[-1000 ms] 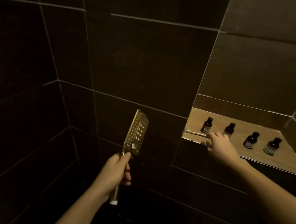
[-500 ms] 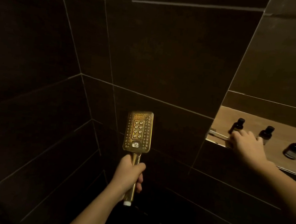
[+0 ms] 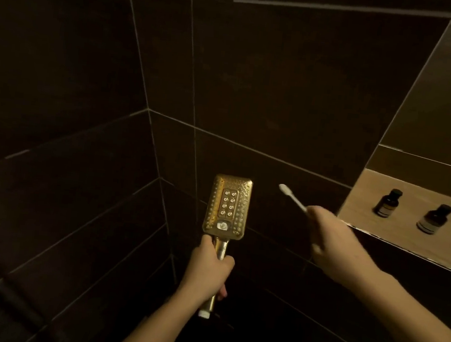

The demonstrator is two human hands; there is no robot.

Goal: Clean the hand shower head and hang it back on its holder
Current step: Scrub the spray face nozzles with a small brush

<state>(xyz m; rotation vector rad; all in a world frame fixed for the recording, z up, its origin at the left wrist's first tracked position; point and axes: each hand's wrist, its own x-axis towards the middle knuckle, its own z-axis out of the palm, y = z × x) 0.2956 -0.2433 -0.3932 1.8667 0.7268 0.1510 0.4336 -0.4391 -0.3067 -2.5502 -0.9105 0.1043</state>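
My left hand (image 3: 209, 271) grips the shower head (image 3: 227, 206) upright, my right hand (image 3: 331, 239) holds a toothbrush (image 3: 292, 197) just beside it, ready to start scrubbing the nozzles.

A: Can any writing be read here?
B: None. The small dark bottles (image 3: 387, 202) on the niche shelf (image 3: 363, 196) carry pale labels, but the print on them is too small and blurred to make out.
A: And the shower head (image 3: 227, 207)?
B: It shows only nozzle holes, no brand or number.
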